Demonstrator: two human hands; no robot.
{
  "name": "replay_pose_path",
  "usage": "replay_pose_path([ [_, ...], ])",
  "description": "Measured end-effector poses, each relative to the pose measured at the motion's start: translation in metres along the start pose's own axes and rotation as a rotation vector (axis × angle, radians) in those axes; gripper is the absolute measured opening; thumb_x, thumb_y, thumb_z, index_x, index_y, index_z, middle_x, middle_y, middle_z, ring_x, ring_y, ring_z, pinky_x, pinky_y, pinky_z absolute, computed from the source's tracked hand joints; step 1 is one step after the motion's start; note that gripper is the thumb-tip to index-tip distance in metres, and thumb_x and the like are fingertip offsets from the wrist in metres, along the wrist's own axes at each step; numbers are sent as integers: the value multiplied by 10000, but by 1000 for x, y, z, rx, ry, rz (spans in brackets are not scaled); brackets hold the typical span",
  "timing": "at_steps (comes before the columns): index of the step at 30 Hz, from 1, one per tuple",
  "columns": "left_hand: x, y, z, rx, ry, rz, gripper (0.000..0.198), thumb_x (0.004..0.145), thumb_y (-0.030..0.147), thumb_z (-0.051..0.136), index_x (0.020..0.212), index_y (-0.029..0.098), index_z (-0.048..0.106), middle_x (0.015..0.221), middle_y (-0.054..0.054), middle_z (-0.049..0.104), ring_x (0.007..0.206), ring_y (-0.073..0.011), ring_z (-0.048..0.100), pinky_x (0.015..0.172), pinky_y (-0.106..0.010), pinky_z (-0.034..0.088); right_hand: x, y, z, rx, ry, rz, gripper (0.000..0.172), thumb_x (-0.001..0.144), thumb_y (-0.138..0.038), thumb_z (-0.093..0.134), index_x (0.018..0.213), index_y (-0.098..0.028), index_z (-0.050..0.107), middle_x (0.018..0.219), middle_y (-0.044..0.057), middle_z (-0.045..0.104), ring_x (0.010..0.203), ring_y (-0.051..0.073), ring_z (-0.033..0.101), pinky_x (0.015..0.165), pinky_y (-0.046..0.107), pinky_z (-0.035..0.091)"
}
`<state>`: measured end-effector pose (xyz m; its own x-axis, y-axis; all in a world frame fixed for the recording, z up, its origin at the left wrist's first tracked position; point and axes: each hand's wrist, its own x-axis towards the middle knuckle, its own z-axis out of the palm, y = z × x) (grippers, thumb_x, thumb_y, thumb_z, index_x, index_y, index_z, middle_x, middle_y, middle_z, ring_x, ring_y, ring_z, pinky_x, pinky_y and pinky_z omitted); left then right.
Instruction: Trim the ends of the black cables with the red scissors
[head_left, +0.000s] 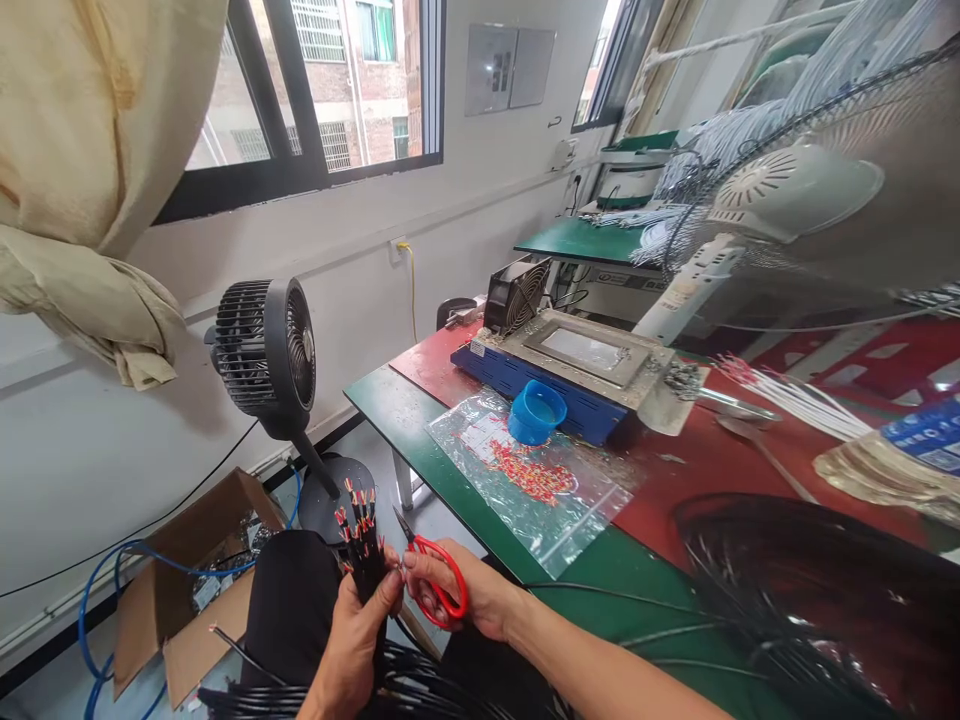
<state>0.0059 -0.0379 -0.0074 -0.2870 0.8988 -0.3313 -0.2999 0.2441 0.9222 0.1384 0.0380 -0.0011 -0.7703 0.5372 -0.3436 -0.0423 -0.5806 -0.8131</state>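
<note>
My left hand is closed around a bunch of black cables. Their ends point upward, showing red and pale inner wires with bare tips. Close beside it, my right hand holds red-handled scissors, fingers through the loops, blades pointing up and to the left. Thumb and fingertips of the right hand come close to the left thumb at the bunch's edge; whether they pinch a wire is too small to tell. More black cables lie across my lap, their lower parts partly hidden by my hands.
On the table lies a clear plastic bag with red and yellow bits, beside a blue cup and a blue-sided heating device. A black cable coil sits right. At left stand a fan and cardboard box.
</note>
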Motion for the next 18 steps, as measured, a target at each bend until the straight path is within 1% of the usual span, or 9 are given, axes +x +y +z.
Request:
replay_pose_path([
  [5, 0, 0, 2, -50, -37, -9, 207, 719, 310, 605, 874, 179, 564, 648, 21, 525, 590, -89, 406, 574, -238, 338, 1, 0, 1, -51, 0, -40, 458, 670, -563, 610, 611, -113, 550, 390, -59, 430, 318, 41, 372, 338, 169, 253],
  [7, 0, 1, 3, -89, -15, -39, 250, 713, 308, 612, 917, 173, 564, 635, 20, 531, 579, -85, 406, 565, -232, 337, 2, 3, 0, -101, 19, -86, 456, 679, -569, 601, 628, -119, 547, 410, -61, 431, 325, 41, 367, 345, 174, 253],
  [10, 1, 3, 3, -118, 23, -79, 331, 693, 307, 635, 974, 142, 574, 626, 12, 533, 559, -78, 408, 548, -225, 332, 2, 6, 0, -235, 89, -178, 451, 701, -574, 581, 632, -130, 542, 455, -55, 443, 363, 42, 375, 373, 178, 267],
  [14, 0, 7, 5, -82, 26, -71, 271, 692, 312, 635, 869, 110, 606, 589, 17, 486, 534, -68, 378, 517, -221, 305, -3, 4, 1, -380, 175, -277, 452, 732, -564, 554, 582, -139, 525, 480, -42, 446, 425, 52, 381, 418, 185, 281],
  [18, -1, 9, 8, -49, 21, -66, 234, 705, 327, 618, 809, 119, 595, 542, 32, 442, 532, -71, 354, 512, -223, 285, -5, 1, 3, -416, 156, -304, 452, 736, -562, 547, 571, -141, 537, 465, -42, 436, 440, 59, 372, 426, 187, 278],
])
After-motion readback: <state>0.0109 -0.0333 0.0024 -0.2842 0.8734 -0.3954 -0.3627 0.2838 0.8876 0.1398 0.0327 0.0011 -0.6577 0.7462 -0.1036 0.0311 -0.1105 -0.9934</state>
